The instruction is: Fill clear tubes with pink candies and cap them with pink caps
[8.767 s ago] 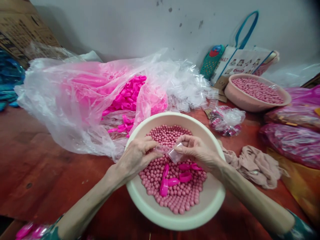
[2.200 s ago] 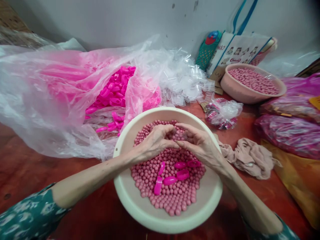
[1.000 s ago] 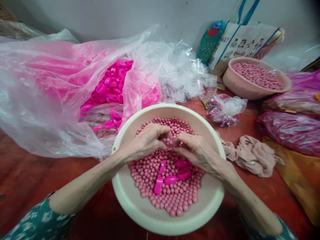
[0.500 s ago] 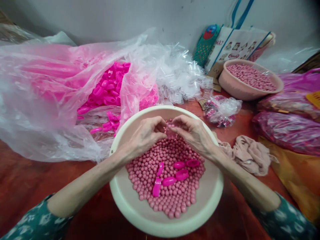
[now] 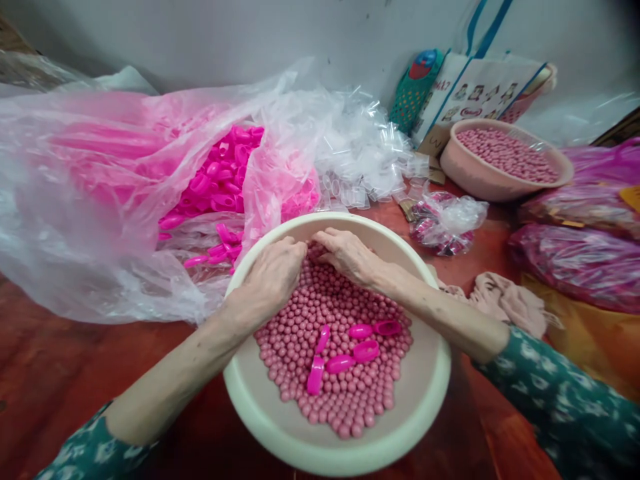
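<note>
A red counter (image 5: 60, 373) lies bare on its near left. Across the far left sprawls a clear plastic bag (image 5: 100, 200) of bright pink parts, its near edge just beside the cream basin (image 5: 340, 447). That basin sits near centre and is filled with pink balls (image 5: 330, 313), with a few pink scoops (image 5: 345, 347) lying on them. A smaller pink bowl (image 5: 470, 180) stands far right, well apart. The left hand (image 5: 273, 277) and right hand (image 5: 350, 253) meet at the basin's far rim, fingers curled down into the balls; whether either grip pinches anything cannot be told.
</note>
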`<state>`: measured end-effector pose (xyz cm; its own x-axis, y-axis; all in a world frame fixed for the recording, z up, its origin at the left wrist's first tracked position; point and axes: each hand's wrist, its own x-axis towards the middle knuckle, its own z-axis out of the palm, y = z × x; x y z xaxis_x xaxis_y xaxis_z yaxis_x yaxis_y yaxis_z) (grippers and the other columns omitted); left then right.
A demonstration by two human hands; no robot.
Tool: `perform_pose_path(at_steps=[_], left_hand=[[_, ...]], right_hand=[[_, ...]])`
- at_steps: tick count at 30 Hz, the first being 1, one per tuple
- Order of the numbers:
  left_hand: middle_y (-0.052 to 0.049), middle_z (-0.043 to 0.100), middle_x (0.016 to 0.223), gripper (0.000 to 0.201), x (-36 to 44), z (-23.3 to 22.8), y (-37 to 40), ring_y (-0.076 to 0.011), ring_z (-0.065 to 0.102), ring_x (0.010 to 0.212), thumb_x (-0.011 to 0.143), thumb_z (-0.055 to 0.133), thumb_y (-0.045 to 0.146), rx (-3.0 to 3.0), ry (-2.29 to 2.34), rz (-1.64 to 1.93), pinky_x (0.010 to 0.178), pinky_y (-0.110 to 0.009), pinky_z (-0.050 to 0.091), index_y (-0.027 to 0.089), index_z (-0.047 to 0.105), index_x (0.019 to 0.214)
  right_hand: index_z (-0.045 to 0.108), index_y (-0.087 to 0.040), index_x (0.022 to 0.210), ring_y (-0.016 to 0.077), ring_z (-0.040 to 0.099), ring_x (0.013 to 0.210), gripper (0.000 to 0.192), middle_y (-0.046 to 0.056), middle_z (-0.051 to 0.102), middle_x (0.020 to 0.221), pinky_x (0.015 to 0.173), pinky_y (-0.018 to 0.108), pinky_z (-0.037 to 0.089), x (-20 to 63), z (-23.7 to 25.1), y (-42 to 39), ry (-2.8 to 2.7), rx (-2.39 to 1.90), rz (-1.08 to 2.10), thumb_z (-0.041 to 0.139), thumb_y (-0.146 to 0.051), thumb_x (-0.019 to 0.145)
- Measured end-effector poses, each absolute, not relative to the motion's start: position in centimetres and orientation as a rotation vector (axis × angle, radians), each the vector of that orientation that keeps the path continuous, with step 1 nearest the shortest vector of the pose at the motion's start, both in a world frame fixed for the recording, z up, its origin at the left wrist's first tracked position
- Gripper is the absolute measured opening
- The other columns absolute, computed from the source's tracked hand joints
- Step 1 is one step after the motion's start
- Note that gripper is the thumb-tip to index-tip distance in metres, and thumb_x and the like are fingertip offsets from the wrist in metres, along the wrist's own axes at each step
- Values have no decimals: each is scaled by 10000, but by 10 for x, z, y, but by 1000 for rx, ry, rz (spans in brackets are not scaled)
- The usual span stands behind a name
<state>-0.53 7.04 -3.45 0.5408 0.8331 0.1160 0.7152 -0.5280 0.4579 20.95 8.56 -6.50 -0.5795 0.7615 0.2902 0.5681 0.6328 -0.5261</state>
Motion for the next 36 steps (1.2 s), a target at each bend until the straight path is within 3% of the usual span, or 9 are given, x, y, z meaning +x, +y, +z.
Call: perform_pose_path(at_steps=[2,4,7,11,15,22,25,29,36], left_hand=[[-78,571,874,103,-6,-35,69,-223,509,876,842,433,169,2450,1284,397,831,-367,383,164,536,838],[-66,563,814,114,-6,-32,70,-206,511,799,842,430,176,2449,1306,369,757,-342,392,169,511,762],[-30,546,683,149,-4,-25,72,-172,497,643,804,460,166,2434,1353,345,617,-302,370,180,492,659],[-19,595,668,167,-3,-20,77,-165,537,637,801,453,176,2424,1423,329,588,-278,362,181,536,655],[-44,569,673,180,-1,-22,77,-186,520,648,803,445,184,2471,1502,302,592,-301,336,180,488,628],[-43,582,722,146,-1,-22,69,-189,536,683,840,433,213,2497,1556,256,630,-302,366,185,518,724],[-46,597,725,147,3,-16,68,-193,552,681,848,453,238,2521,1651,292,637,-299,388,187,549,749],[-63,606,749,161,14,-5,64,-205,564,664,862,446,233,2509,1822,374,616,-311,395,166,568,780],[-52,606,776,144,21,4,50,-189,571,735,860,458,173,2464,1545,512,695,-309,431,146,576,782]], right_hand=[[437,-171,1297,214,403,1260,434,114,485,1334,1029,389,338,216,-56,80,-2382,-1001,495,394,-96,871],[452,-167,1299,226,429,1245,426,123,478,1342,1013,379,356,225,-40,76,-2379,-1022,431,394,-116,880],[584,-184,1151,198,594,961,308,85,627,1071,842,309,456,245,-17,73,-2255,-1238,270,427,-165,887],[614,-133,1030,192,607,823,241,94,648,952,747,305,469,293,-14,83,-1903,-1562,40,448,-218,877],[603,-121,1014,205,590,710,265,71,639,807,668,328,470,327,-39,114,-1919,-1691,60,547,-285,814],[439,-106,1285,301,467,1093,630,190,465,1232,880,376,406,284,-77,175,-2185,-1681,62,618,-430,775],[439,-116,1283,304,429,1145,484,197,425,1277,885,371,394,266,-85,186,-2238,-1723,29,536,-312,852],[481,-117,1203,258,496,1035,311,173,491,1179,818,358,417,262,-91,186,-2236,-1820,-36,376,-175,917],[528,-118,1137,190,574,910,256,103,559,1114,777,367,487,266,-85,184,-2290,-1869,-67,469,-251,925]])
